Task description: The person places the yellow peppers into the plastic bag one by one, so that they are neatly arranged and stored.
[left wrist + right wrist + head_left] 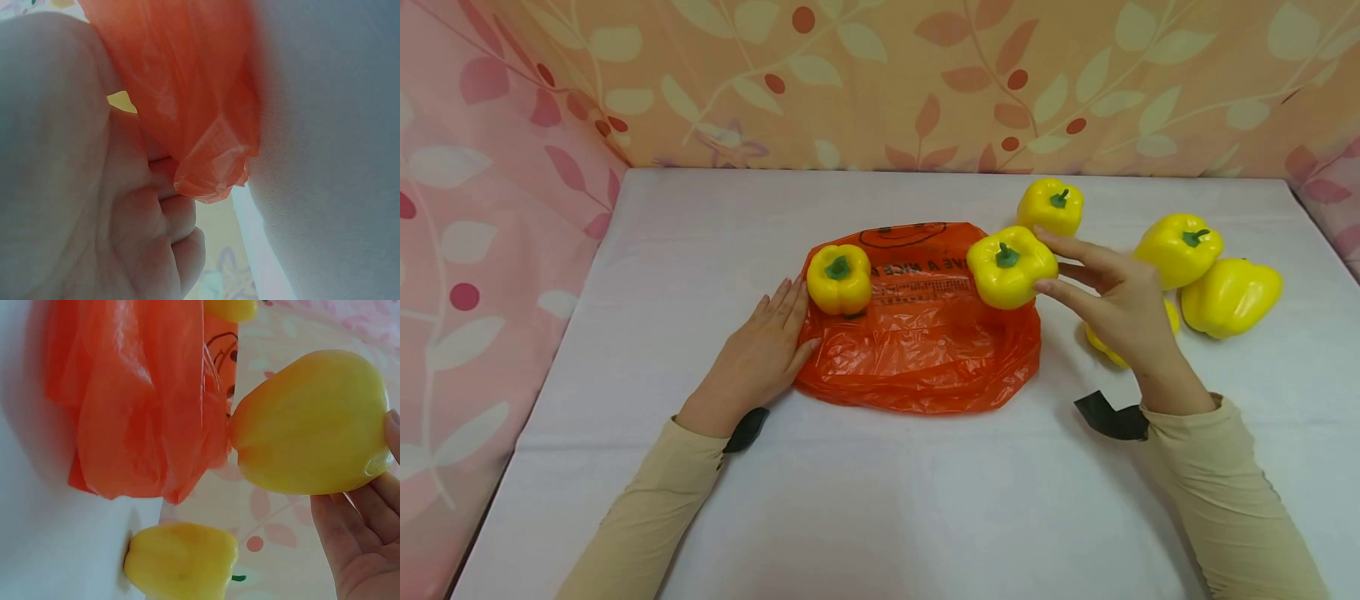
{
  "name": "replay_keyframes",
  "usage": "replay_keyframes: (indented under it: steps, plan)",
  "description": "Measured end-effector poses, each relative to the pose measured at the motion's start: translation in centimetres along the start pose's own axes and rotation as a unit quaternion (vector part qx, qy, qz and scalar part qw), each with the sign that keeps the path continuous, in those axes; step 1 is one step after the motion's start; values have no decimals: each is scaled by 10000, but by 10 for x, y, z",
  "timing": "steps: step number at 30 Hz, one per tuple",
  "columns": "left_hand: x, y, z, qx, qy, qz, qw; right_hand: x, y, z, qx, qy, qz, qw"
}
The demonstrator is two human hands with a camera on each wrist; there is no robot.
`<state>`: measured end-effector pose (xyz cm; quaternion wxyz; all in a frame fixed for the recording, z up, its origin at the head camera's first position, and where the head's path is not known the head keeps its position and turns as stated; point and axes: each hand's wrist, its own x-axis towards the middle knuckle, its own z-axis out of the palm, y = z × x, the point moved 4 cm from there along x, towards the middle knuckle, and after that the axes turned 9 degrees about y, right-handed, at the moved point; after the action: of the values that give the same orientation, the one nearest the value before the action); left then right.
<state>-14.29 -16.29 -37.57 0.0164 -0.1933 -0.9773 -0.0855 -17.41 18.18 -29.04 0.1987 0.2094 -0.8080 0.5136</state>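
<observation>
My right hand [1112,300] pinches a yellow bell pepper [1011,267] between thumb and fingers, over the right side of an orange plastic bag [917,342]. In the right wrist view that bell pepper [312,425] is held up off the table, stem end hidden. A second yellow bell pepper [838,282] sits upright on the bag's left part. Against the bag's left edge rests my left hand [760,346], fingers nearly straight. The left wrist view has the bag's side [194,106] against the fingers [140,219].
Several more yellow bell peppers lie to the right: one behind the held one [1048,212], two close together [1180,250], and one partly hidden under my right hand [1108,346]. A white cloth [880,500] covers the table. Patterned curtains [880,100] stand behind and at the sides.
</observation>
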Motion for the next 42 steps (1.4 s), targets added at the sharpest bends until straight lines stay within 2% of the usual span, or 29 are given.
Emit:
replay_keyframes:
  steps: [11,18,23,31,42]
  plan:
    - [0,1,0,-45,22,0,10000,-5,-4,11,97,-418,165,9989]
    - [-1,1,1,-58,30,11,10000,-8,-5,26,497,-736,327,9955]
    - [-1,1,0,-38,34,1,10000,-10,-6,36,546,-950,401,9932]
    - [0,1,0,-67,44,3,10000,-9,-9,53,767,-1254,322,9886]
    - [0,0,0,-35,24,-19,10000,-8,-18,85,1248,-1680,277,9775]
